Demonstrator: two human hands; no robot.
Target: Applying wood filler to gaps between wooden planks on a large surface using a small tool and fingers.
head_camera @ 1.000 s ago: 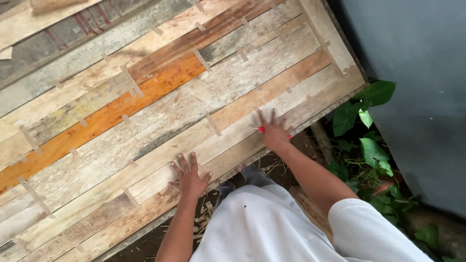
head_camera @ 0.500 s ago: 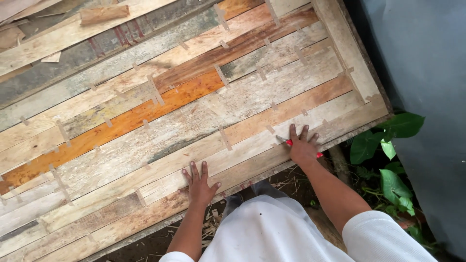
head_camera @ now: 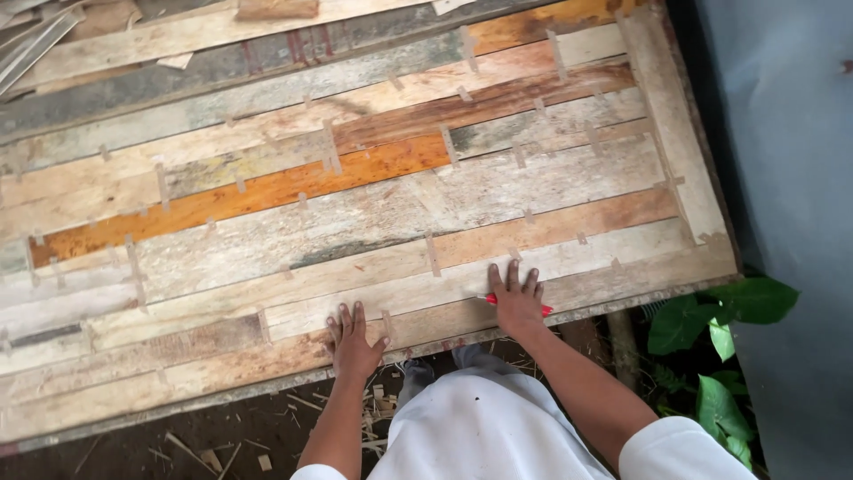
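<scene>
Panel: a large wooden panel (head_camera: 373,204) of mismatched planks, pale, grey and orange, joined by small cross strips, filling most of the view.
Right hand (head_camera: 518,300): fingers spread, pressed flat near the panel's lower edge, over a red pencil (head_camera: 491,299).
Left hand (head_camera: 352,340): fingers together, flat on the same edge.
Hidden: most of the pencil under the palm; the panel's left part is cut off.
Beside: green leaves (head_camera: 729,311) at right.

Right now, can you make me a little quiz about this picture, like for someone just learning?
1. True or false: both hands lie flat on the wooden panel.
2. Which hand covers the red pencil-like thing?
A. left hand
B. right hand
3. What grows beside the panel's right corner?

Key
1. True
2. B
3. Green leafy plants
</scene>
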